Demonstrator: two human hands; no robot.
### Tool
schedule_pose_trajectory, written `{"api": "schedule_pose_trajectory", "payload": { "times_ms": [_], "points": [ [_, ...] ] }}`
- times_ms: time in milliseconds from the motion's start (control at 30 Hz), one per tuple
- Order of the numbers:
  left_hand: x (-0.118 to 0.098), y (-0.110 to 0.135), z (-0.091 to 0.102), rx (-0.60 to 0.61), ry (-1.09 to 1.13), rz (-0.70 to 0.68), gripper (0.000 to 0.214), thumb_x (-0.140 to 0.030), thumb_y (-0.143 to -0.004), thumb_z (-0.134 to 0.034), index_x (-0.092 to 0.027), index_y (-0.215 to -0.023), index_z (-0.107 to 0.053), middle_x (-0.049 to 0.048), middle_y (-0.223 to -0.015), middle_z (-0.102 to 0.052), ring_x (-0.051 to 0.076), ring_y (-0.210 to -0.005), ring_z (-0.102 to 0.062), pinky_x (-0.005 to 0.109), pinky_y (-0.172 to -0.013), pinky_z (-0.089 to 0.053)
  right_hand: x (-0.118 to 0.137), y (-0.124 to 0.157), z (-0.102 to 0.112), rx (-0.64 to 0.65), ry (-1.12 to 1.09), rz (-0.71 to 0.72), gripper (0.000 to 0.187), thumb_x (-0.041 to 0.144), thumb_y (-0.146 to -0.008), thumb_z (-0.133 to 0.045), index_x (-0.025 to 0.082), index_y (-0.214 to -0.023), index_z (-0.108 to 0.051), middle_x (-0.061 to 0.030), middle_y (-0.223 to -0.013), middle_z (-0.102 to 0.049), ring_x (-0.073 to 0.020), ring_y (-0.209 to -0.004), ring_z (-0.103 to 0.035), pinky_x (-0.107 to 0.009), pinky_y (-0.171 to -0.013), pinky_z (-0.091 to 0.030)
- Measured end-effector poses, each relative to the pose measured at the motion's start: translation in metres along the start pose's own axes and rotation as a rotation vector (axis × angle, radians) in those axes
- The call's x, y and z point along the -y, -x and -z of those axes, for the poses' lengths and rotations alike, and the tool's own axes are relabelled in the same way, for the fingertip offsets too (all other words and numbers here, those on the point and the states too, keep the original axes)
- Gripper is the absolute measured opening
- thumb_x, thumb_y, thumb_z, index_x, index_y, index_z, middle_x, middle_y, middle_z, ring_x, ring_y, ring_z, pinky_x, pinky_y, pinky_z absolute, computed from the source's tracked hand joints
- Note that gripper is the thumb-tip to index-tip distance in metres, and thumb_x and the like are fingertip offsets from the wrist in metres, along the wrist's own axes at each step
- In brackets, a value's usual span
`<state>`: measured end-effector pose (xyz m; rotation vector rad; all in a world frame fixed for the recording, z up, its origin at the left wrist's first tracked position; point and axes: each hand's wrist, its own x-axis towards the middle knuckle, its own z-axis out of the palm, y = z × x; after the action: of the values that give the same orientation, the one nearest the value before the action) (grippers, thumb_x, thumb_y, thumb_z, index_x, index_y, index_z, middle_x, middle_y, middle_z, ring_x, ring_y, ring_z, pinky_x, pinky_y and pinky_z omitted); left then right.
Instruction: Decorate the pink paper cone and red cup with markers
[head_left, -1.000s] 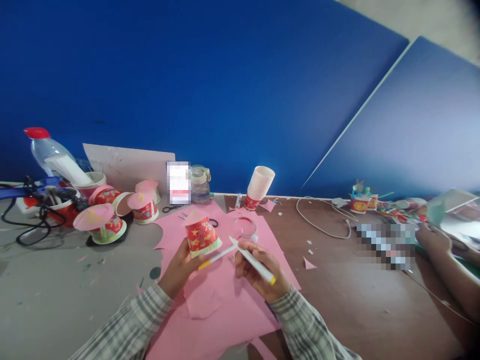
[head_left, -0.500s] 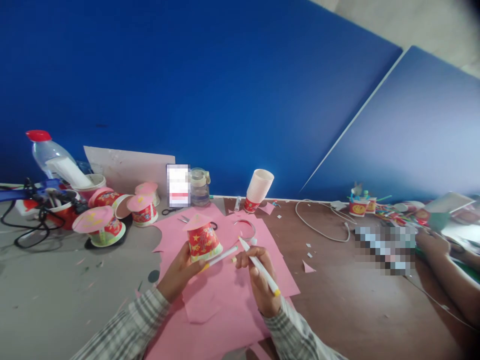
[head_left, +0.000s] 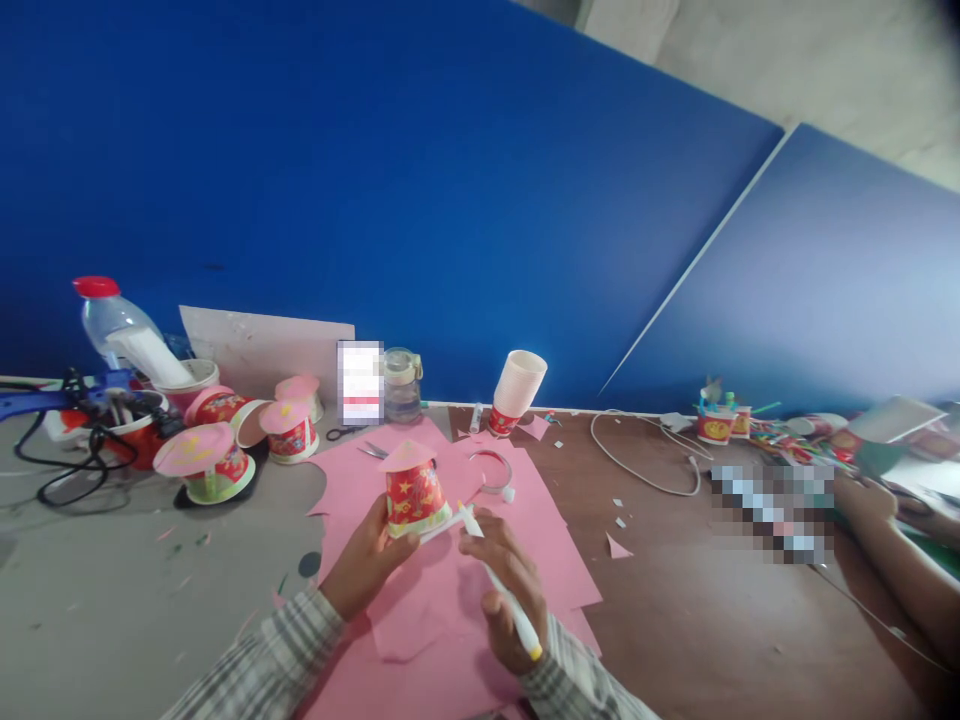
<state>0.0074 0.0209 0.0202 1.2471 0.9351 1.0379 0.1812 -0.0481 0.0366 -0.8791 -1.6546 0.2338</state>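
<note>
My left hand (head_left: 367,560) is wrapped round an upturned red paper cup (head_left: 415,492) with gold patterns and a pale green rim. A pink paper cone (head_left: 407,457) caps it. A slim white marker (head_left: 444,526) sticks out to the right from under my left thumb. Between the fingers of my right hand (head_left: 510,580) lies a second white marker (head_left: 512,608), its yellow end toward me. Its far tip overlaps the slim marker's end; whether they touch, I cannot tell. Under both hands spread pink paper sheets (head_left: 525,540).
Scissors (head_left: 371,451) and a tape ring (head_left: 491,470) lie behind the cup. Decorated cups (head_left: 196,452), a bottle (head_left: 112,315) and cables (head_left: 56,480) crowd the left. Stacked paper cups (head_left: 517,385) stand at the back. Another person's arm (head_left: 892,560) reaches in at right.
My right hand has brought its marker left and nearer to me, so its tip now overlaps the end of the slim marker. The cup stays in my left hand. The camera view has shifted slightly.
</note>
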Motion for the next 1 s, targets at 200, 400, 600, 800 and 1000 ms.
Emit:
{"api": "schedule_pose_trajectory", "payload": {
  "times_ms": [200,400,600,800,1000],
  "points": [
    [-0.001,0.001,-0.001,-0.002,-0.046,-0.011,0.043,-0.04,-0.053,-0.07,-0.024,-0.091,-0.056,0.0023,-0.088,-0.068,0.029,-0.089,-0.058,0.04,-0.076,-0.046,0.009,-0.003,-0.012,0.006,-0.053,-0.033,0.024,0.036,-0.087,-0.048,0.032,-0.103,-0.065,-0.002,-0.074,-0.059,-0.0201,-0.073,-0.06,-0.048,-0.088,-0.053],
    [0.002,0.002,0.0,0.028,-0.091,-0.053,0.043,-0.041,-0.057,-0.067,-0.024,-0.095,-0.055,0.0024,-0.089,-0.068,0.028,-0.086,-0.06,0.038,-0.074,-0.047,-0.002,0.013,-0.023,0.071,-0.042,-0.051,0.036,0.017,-0.078,-0.055,0.037,-0.107,-0.062,-0.0022,-0.083,-0.057,-0.0231,-0.089,-0.061,-0.045,-0.088,-0.053],
    [0.003,0.002,-0.001,0.028,-0.103,-0.058,0.043,-0.04,-0.057,-0.067,-0.025,-0.095,-0.054,0.0026,-0.09,-0.068,0.028,-0.088,-0.059,0.038,-0.074,-0.047,-0.002,0.013,-0.024,0.019,0.004,-0.025,0.039,0.013,-0.078,-0.054,0.033,-0.111,-0.059,-0.0034,-0.088,-0.062,-0.0234,-0.093,-0.063,-0.039,-0.08,-0.057],
    [0.001,0.002,-0.002,0.027,-0.136,-0.06,0.045,-0.041,-0.055,-0.067,-0.023,-0.095,-0.054,0.0041,-0.093,-0.067,0.028,-0.09,-0.058,0.038,-0.076,-0.047,-0.003,0.014,-0.026,-0.089,0.038,-0.113,0.032,0.018,-0.079,-0.056,0.029,-0.108,-0.059,-0.0036,-0.1,-0.067,-0.0225,-0.096,-0.065,-0.036,-0.081,-0.058],
    [0.003,0.002,-0.001,0.04,-0.201,-0.077,0.044,-0.041,-0.058,-0.065,-0.023,-0.096,-0.052,0.003,-0.093,-0.066,0.026,-0.09,-0.058,0.037,-0.076,-0.047,-0.005,0.015,-0.029,-0.118,0.12,-0.129,0.022,0.026,-0.081,-0.056,0.024,-0.103,-0.06,-0.005,-0.097,-0.069,-0.0222,-0.091,-0.067,-0.033,-0.073,-0.06]
  ]
}}
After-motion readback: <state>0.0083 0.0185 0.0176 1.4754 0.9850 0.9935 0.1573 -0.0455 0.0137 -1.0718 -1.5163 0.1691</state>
